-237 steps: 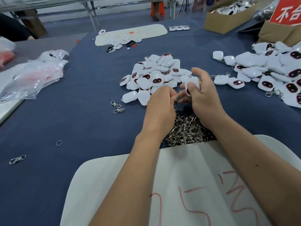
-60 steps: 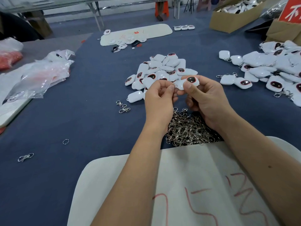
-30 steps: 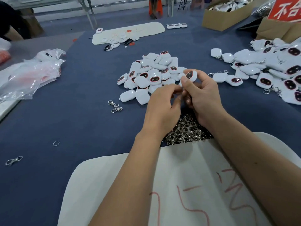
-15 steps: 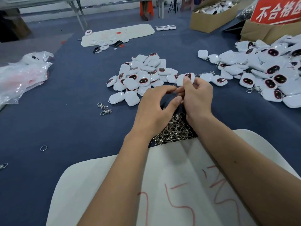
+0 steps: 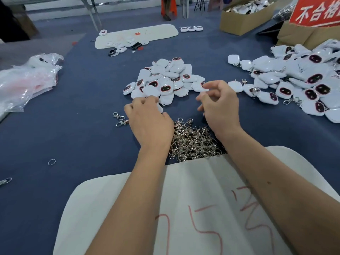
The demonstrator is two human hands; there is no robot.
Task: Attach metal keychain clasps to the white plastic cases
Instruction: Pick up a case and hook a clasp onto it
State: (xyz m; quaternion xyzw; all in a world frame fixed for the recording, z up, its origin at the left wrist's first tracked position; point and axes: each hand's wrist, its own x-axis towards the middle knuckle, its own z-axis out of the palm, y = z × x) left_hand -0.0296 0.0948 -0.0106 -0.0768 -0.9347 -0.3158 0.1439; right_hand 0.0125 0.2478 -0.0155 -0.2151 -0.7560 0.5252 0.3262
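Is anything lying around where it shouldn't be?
Yes. A few metal bits lie apart from the clasp pile: two loose clasps beside the left hand, a lone ring farther left, and another clasp at the picture's left edge. Nothing looks broken.

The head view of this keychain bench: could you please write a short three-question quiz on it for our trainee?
1. True or false: the heap of metal clasps lies between the two forearms, at the far edge of the white sheet.
2. Which hand reaches into the near pile of white cases: A left hand, B right hand?
3. Fill in: the pile of cases with clasps lies to the person's ____.

Key: 1 true; 2 A; 3 right.
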